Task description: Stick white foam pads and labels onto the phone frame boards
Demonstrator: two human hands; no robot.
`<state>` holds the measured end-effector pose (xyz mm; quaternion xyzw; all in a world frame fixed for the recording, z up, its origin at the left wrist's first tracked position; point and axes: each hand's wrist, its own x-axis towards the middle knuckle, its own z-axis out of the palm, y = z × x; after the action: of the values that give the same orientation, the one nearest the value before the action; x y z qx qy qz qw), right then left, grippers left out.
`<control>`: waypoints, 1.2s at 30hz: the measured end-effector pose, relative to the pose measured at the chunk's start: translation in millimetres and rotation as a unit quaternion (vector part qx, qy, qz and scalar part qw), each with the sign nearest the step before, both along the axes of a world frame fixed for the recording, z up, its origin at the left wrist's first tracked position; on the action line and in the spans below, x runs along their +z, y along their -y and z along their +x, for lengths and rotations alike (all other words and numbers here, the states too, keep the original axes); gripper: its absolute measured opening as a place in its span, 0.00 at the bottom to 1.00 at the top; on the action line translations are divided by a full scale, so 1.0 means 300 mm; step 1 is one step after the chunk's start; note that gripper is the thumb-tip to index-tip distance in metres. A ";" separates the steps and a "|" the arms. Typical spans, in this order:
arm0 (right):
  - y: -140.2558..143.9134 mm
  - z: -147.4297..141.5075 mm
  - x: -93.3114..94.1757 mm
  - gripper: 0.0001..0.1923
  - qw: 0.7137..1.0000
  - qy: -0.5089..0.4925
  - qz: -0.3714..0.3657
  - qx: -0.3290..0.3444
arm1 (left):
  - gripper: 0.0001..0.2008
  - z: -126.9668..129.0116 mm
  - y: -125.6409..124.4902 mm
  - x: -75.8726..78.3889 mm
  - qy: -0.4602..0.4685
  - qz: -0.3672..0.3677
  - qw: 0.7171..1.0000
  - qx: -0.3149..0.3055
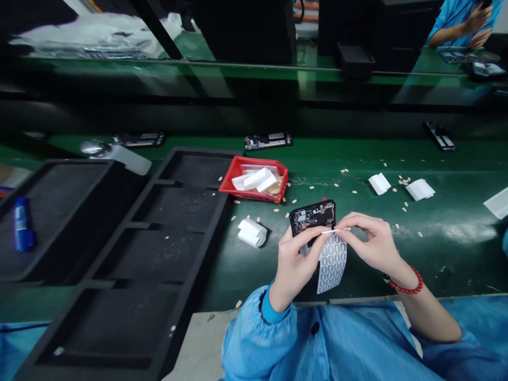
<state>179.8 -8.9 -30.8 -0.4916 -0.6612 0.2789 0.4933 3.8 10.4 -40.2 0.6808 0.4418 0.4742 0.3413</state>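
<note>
My left hand (296, 259) and my right hand (369, 238) are both closed in a pinch at the folded top edge of a sheet of stickers (332, 264). The sheet is pale with rows of grey rectangular outlines, and it hangs down between my hands. Just behind it is an opened phone (311, 216) with its circuit board showing at the upper end. My left hand lies over the phone's lower part, so I cannot tell whether those fingers also support it. A red bead bracelet (413, 283) circles my right wrist.
A red bin (283, 185) holds folded white papers. Black compartment trays (186, 243) fill the left side, with a blue bottle (24, 225) and a pump bottle (130, 159) nearby. Crumpled papers (252, 233) and small tan bits dot the green bench. Opened phones (269, 141) lie farther back.
</note>
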 end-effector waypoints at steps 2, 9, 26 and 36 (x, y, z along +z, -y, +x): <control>0.001 -0.009 -0.005 0.06 1.000 0.009 0.018 -0.014 | 0.06 0.009 0.004 0.001 0.005 0.009 1.000 0.009; 0.000 -0.023 -0.005 0.08 0.996 0.049 0.070 -0.021 | 0.07 0.025 0.003 -0.005 0.014 0.035 0.999 0.039; -0.001 0.038 -0.010 0.07 0.946 0.264 0.180 0.044 | 0.09 0.025 -0.018 -0.044 -0.013 -0.071 0.996 0.044; -0.044 0.018 0.070 0.05 0.987 0.128 -0.031 0.087 | 0.15 -0.039 -0.096 -0.102 -0.071 -0.122 0.990 -0.019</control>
<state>185.2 4.3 -9.8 -0.4785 -0.7504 0.2761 0.3629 -7.9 39.3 -70.7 0.6741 0.5063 0.3609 0.3988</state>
